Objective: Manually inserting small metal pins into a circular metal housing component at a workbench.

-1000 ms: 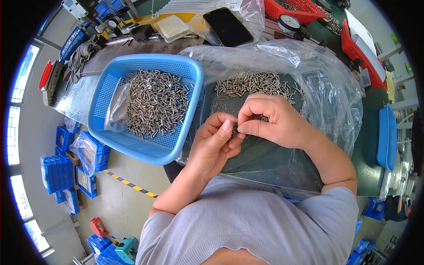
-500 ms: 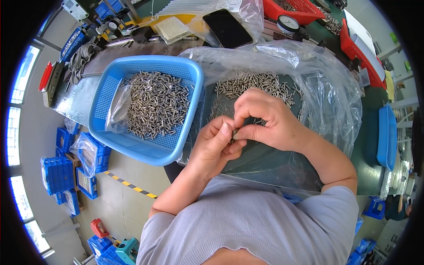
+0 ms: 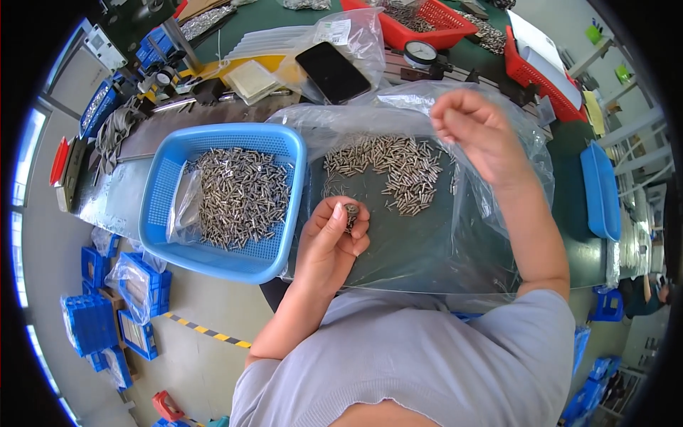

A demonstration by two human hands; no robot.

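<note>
My left hand (image 3: 333,231) is closed around a small cluster of dark metal pins (image 3: 351,215), their ends showing between thumb and fingers. It hovers over the near side of the plastic-covered bench. Farther off and to the right, my right hand (image 3: 475,128) is raised above the clear plastic sheet (image 3: 491,206), with thumb and fingers pinched together. Slight blur hides whether anything sits in that pinch. A loose pile of metal pins (image 3: 413,174) lies on the bench between and beyond the hands. To the left, a blue plastic basket (image 3: 294,206) holds many more pins (image 3: 242,196).
A black phone (image 3: 333,71) rests on plastic bags behind the pile. Beyond are a round dial gauge (image 3: 420,53) and a red basket (image 3: 445,35). Another red basket (image 3: 519,71) and a blue tray (image 3: 601,192) stand right. Blue crates (image 3: 89,324) are stacked on the floor.
My right hand has left my left hand and risen away to the far right. The pins in my left hand now show plainly. The whole view has shifted slightly.
</note>
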